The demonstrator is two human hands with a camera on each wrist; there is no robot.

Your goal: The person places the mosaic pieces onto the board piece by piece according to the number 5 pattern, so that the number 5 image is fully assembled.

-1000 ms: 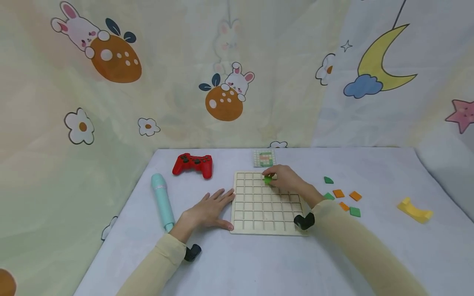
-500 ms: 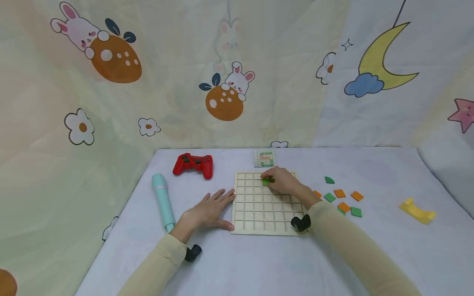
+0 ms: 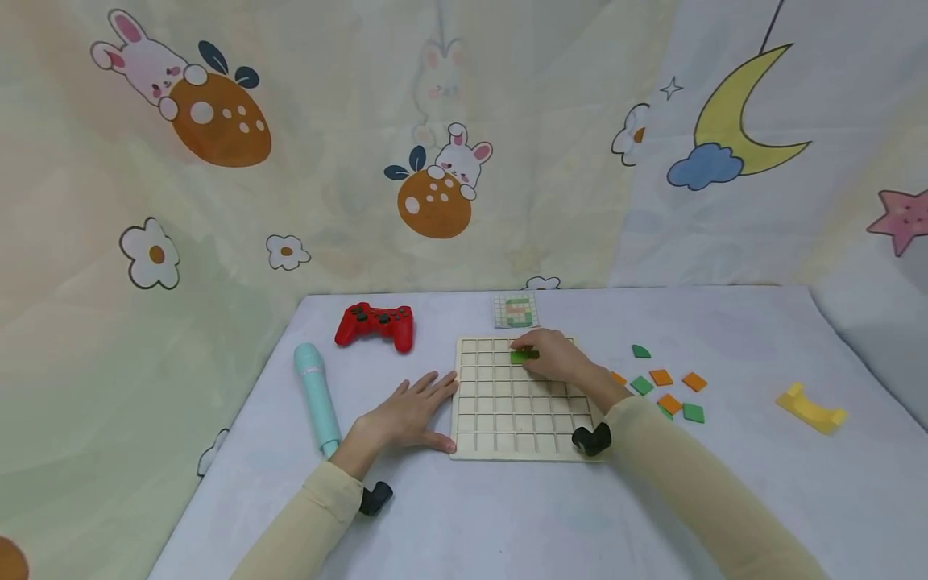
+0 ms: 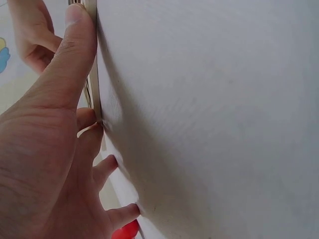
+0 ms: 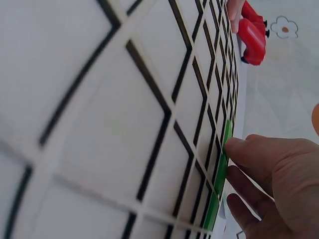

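In the head view a pale gridded board (image 3: 485, 403) lies on the table. My right hand (image 3: 554, 356) is over its far rows, fingers curled and pinching a green tile (image 3: 518, 357) at a square there. The right wrist view shows the thumb (image 5: 237, 149) against the green tile (image 5: 223, 167), with more green (image 5: 211, 213) beside it along the board's edge. My left hand (image 3: 413, 412) rests spread on the table at the board's left side. In the left wrist view its thumb (image 4: 75, 45) lies along the board's edge and its fingertips touch the tabletop.
Several loose orange tiles (image 3: 694, 382) and green tiles (image 3: 693, 413) lie right of the board. A small pattern card (image 3: 515, 310) is behind it. Left of it are a red game controller (image 3: 375, 325) and a turquoise toy microphone (image 3: 316, 399). A yellow curved piece (image 3: 812, 411) lies far right.
My right hand has shifted slightly toward the near left with the green tile, then stays about the same spot. An orange tile behind the wrist has come into view. The left hand has not moved.
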